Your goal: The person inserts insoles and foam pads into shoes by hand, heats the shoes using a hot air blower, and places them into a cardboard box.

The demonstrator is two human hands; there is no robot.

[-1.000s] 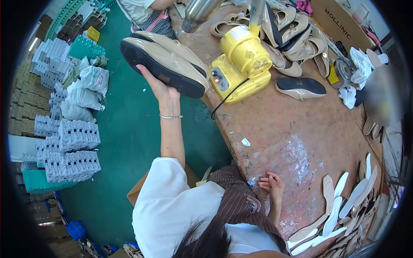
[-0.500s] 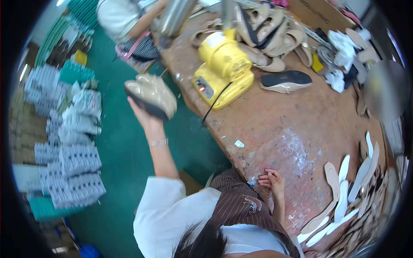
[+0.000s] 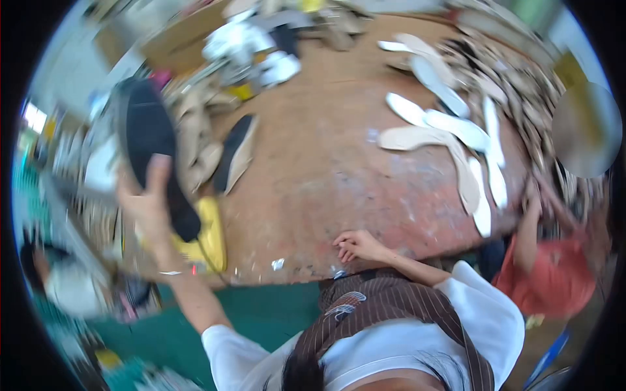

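My left hand (image 3: 145, 203) is raised at the left of the view, gripping a shoe (image 3: 149, 133). The shoe's black sole faces me, with my thumb pressed on it; the rest of it is mostly hidden behind. Motion blurs the hand a little. Below it, partly covered, is a yellow machine (image 3: 212, 234). My right hand (image 3: 358, 246) is by the near edge of the worktable (image 3: 306, 189), fingers loosely bent and holding nothing. Another beige shoe (image 3: 238, 153) with a black sole lies on its side on the table, right of the held one.
White and beige insoles (image 3: 460, 130) lie scattered at the right, beside a heap of beige pieces (image 3: 521, 98). White crumpled bags (image 3: 238, 42) and a cardboard box (image 3: 179, 39) are at the back left. A person in red (image 3: 548, 274) works at the right; another person (image 3: 72, 287) sits at the left.
My view has swung to the right, bringing the insoles toward the middle. My left hand has carried the shoe from over the floor to above the table's left side, turning its sole toward me.
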